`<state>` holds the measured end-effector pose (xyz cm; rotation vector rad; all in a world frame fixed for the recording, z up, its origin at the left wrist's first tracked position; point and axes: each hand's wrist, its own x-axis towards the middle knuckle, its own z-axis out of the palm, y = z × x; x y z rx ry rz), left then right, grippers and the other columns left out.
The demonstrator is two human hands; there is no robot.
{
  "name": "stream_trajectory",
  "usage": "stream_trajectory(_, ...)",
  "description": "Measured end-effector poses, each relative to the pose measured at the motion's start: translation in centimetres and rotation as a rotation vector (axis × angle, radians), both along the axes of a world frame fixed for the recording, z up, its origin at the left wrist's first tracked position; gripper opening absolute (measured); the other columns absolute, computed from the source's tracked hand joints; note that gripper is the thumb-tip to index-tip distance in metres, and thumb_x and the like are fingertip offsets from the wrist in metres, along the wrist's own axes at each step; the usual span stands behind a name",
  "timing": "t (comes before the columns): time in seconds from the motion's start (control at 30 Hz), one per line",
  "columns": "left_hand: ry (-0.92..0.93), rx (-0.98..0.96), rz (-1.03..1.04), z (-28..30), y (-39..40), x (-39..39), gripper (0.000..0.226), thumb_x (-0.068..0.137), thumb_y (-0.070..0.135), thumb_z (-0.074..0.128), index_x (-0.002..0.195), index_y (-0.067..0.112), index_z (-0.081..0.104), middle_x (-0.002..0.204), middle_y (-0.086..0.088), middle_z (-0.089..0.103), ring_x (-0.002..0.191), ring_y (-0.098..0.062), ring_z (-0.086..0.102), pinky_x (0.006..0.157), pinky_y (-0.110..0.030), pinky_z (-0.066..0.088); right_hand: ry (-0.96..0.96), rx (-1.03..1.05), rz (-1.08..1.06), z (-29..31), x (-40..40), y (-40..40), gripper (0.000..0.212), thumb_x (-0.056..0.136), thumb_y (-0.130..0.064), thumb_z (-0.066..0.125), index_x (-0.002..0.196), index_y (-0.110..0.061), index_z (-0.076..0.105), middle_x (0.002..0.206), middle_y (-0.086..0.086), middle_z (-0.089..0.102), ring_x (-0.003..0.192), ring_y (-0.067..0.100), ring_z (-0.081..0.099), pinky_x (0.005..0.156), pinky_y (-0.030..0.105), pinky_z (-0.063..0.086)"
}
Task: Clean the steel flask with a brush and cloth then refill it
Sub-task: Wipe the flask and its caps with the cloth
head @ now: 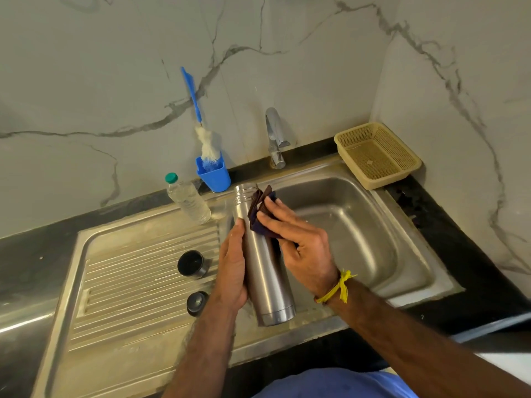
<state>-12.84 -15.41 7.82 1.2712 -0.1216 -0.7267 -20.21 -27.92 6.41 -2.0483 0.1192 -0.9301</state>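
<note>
Nearest, over the front rim of the stainless steel sink (382, 285): tall brushed-steel flask (265, 277), uncapped, tilted mouth-away, cradled along its side by the left hand (231, 271), fingers wrapped behind the body. Against the flask's upper part, near the threaded neck: folded dark brown cloth (260, 211), pressed on by the right hand (298, 242), fingers fairly flat over it. Left of the flask, on the ribbed drainboard: two round dark caps (192, 262), both off. Farther back, left of the flask's mouth: clear plastic water bottle with green lid (188, 201), sealed. Beyond the flask: blue-handled white bottle brush (205, 139), parked upright in a blue holder (214, 176). Judged: brushing likely finished, outer wipe underway; refilling and recapping left.
</note>
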Motion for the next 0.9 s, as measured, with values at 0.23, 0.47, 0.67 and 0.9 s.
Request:
stream_trajectory(0.23,0.146,-0.067,-0.054,0.1,-0.2,0.9,0.076,0.097,0.069,0.041,0.144,0.011,0.055,0.138,-0.027,0.061,0.129,-0.042,0.058,0.109,-0.055,0.044,-0.028,-0.165,0.033,-1.0,-1.2,1.2,0.043,0.093,0.008,0.052,0.128,-0.012,0.068,0.144,0.007,0.057,0.143,0.023,0.045,0.113,0.039,0.045)
stream_trajectory(0.47,0.012,-0.019,0.045,0.2,-0.4,1.9,0.07,0.088,0.046,0.071,0.137,-0.002,0.053,0.121,-0.029,0.067,0.101,-0.04,0.069,0.085,-0.048,0.059,-0.016,-0.104,0.057,-2.0,-2.6,2.0,0.046,0.09,0.013,0.054,0.129,-0.01,0.066,0.144,0.011,0.057,0.14,0.027,0.048,0.109,0.045,0.049)
stream_trajectory(0.67,-0.001,0.088,0.16,1.2,-0.9,2.8,0.086,0.068,0.064,0.082,0.13,0.009,0.06,0.114,-0.029,0.071,0.105,-0.047,0.07,0.093,-0.062,0.056,0.017,-0.039,0.052,-3.0,-3.9,1.5,0.053,0.082,0.022,0.055,0.126,-0.003,0.068,0.142,0.014,0.057,0.136,0.024,0.053,0.107,0.048,0.049)
stream_trajectory(0.9,-0.006,0.153,0.307,1.9,-1.2,4.0,0.05,0.079,0.054,0.078,0.109,0.015,0.069,0.102,-0.016,0.074,0.085,-0.026,0.074,0.073,-0.039,0.061,-0.029,-0.18,0.16,-3.8,-5.6,0.8,0.058,0.078,0.026,0.06,0.125,-0.006,0.068,0.141,0.015,0.058,0.135,0.029,0.053,0.106,0.046,0.051)
